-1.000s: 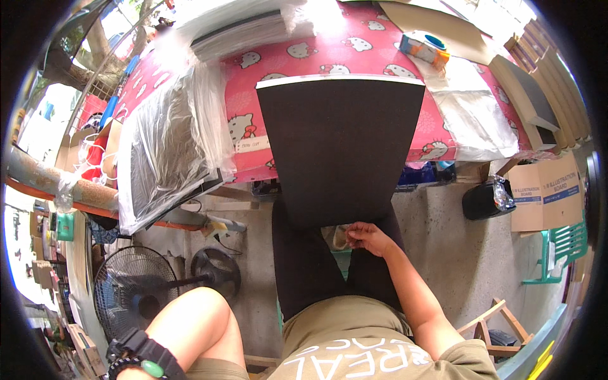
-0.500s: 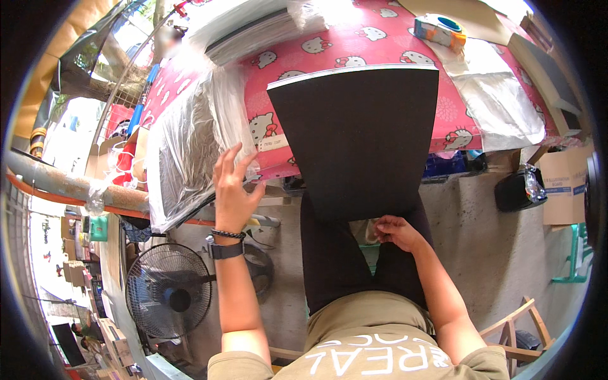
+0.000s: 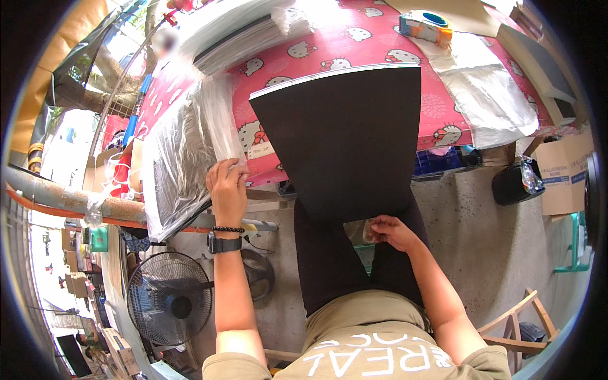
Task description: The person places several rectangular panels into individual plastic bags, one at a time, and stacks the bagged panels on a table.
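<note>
Over thighs [image 3: 316, 278], rectangular black board [image 3: 342, 139]; left hand [image 3: 227, 187] pinching plastic [image 3: 221, 120]; right hand [image 3: 394, 232] hold unclear.

We hold our left forearm [image 3: 235, 285] nearly straight out ahead, the wrist [image 3: 227, 232] almost in line with it, while our left hand [image 3: 228, 193] shows its back, its fingers [image 3: 221, 170] bent and bunched close together. Our right forearm [image 3: 434, 272] slants inward and forward from the right, bringing our right hand [image 3: 392, 234] low above our thighs [image 3: 324, 266], well apart from the left one. There we keep the right fingers [image 3: 382, 223] curled, pointing leftward, their exact grip too small to tell.
</note>
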`<state>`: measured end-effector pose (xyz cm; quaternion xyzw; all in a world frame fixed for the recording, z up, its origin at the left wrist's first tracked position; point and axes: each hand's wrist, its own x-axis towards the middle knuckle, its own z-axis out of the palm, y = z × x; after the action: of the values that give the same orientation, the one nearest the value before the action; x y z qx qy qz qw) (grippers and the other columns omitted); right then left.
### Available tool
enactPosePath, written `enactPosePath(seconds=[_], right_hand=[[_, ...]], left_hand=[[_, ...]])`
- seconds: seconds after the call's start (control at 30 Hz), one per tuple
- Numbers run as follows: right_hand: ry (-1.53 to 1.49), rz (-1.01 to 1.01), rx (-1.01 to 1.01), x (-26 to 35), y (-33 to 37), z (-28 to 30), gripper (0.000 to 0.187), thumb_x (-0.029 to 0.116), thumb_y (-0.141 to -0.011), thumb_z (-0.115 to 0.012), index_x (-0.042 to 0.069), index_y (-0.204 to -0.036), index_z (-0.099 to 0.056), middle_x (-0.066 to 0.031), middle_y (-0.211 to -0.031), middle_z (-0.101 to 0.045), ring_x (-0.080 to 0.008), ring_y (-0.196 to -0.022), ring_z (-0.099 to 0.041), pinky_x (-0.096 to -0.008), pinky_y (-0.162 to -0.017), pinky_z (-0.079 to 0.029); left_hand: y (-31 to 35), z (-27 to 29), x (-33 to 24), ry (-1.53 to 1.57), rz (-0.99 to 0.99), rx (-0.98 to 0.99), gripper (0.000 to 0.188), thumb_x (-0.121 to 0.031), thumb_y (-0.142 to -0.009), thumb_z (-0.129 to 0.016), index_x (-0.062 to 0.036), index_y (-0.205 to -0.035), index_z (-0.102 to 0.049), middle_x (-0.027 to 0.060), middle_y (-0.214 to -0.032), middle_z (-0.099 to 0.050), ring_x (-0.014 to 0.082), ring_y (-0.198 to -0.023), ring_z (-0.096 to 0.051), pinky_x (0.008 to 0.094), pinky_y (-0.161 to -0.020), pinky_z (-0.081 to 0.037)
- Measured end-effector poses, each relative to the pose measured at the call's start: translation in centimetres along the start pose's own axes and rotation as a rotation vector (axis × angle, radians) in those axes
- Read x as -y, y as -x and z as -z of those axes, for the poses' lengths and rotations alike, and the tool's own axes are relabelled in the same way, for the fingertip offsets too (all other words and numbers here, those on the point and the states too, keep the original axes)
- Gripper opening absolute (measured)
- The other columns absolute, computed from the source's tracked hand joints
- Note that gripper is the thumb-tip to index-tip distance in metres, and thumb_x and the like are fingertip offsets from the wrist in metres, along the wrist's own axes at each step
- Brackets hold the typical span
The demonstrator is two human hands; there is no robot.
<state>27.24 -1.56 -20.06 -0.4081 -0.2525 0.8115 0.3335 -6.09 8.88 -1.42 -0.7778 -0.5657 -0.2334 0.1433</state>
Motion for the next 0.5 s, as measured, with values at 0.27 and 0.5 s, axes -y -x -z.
enactPosePath(seconds=[0.27,0.5], right_hand=[[-0.010,-0.003,0.004,0.1,0.0,0.4,0.017,0.016,-0.080,-0.060,0.004,-0.092,-0.055,-0.0047,-0.079,-0.056,-0.0134,-0.072,-0.053,-0.0282,-0.067,-0.045],[-0.009,0.010,0.003,0.2,0.1,0.2,0.016,0.015,-0.082,-0.058,0.004,-0.092,-0.055,-0.0057,-0.080,-0.056,-0.0140,-0.072,-0.053,-0.0285,-0.066,-0.045]], left_hand=[[-0.4,-0.2,-0.7,-0.086,0.016,-0.059,0.013,-0.005,-0.063,-0.062,-0.0074,-0.076,-0.062,0.0032,-0.101,-0.054,0.0259,-0.105,-0.043,0.0389,-0.091,-0.031],[1.0,1.0,-2.4,0.146,-0.067,-0.087,0.006,-0.010,-0.069,-0.063,-0.0071,-0.074,-0.060,0.0049,-0.093,-0.056,0.0261,-0.099,-0.047,0.0402,-0.085,-0.036]])
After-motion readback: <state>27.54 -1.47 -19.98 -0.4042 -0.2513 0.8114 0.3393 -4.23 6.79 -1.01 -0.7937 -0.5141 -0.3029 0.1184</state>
